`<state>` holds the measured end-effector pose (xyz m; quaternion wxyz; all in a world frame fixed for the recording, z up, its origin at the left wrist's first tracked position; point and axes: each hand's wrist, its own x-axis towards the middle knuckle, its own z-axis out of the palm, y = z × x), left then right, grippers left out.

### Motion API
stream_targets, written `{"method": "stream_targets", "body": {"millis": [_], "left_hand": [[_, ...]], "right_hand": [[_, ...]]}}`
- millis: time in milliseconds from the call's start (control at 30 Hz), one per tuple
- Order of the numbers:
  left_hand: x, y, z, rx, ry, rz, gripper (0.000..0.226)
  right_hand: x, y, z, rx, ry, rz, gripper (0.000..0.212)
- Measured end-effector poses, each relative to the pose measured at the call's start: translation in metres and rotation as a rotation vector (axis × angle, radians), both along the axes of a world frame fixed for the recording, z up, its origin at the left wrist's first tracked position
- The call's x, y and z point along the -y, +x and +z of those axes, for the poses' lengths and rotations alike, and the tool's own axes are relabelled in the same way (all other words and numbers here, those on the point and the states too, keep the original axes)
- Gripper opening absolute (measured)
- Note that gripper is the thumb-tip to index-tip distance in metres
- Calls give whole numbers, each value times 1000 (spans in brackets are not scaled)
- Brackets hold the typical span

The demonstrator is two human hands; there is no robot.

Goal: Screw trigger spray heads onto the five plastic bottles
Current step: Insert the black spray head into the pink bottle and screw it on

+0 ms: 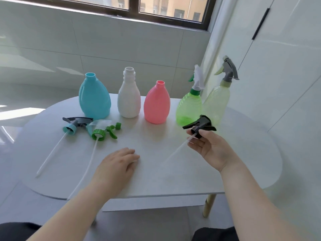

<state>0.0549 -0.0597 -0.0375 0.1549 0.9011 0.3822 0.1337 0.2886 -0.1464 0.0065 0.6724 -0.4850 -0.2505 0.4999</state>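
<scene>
Your right hand (213, 150) pinched the black spray head (199, 126) by its collar, near the green bottle (189, 106), with its white tube slanting down to the left. Your left hand (118, 164) lay flat on the white oval table (173, 180), fingers relaxed. Farther back stood the blue bottle (94, 100), white bottle (128, 100) and pink bottle (157, 105), all uncapped. The green bottle and the pale yellow bottle (217, 98) carried heads. A teal-collared head (76, 124) and a green head (102, 129) lay at the left. Behind were a pale tiled wall (121, 46) and a dark-framed window (156, 7).

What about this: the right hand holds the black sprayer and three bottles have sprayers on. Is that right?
Only two bottles have sprayers on, the green bottle and the pale yellow bottle, as the head view shows. The right hand does hold the black sprayer.
</scene>
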Motion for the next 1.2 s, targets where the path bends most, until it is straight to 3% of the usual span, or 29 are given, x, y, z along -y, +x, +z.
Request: {"method": "stream_targets", "body": {"millis": [100,233,333,533,667,833,1033,1200], "left_hand": [[-3,16,16,203,-37,71,35],[-13,48,44,455,141,68,27],[-25,75,59,534,190,42,31],[-60,123,73,595,101,183,51],[-77,140,69,486,-55,260,73],[-95,149,63,563,-159,322,77],[-104,156,54,496,-204,307,92],[-102,151,49,527,-222,329,85]], "right_hand": [[5,8,-15,-94,41,-21,26],[3,21,-17,-93,41,-15,26],[5,37,-11,-54,42,-16,26],[10,48,-20,-99,8,-83,20],[10,48,-23,-133,3,-103,19],[8,49,-27,-139,-32,-132,17],[4,47,-29,-137,-9,-166,11],[3,43,-29,-111,26,-135,14]]}}
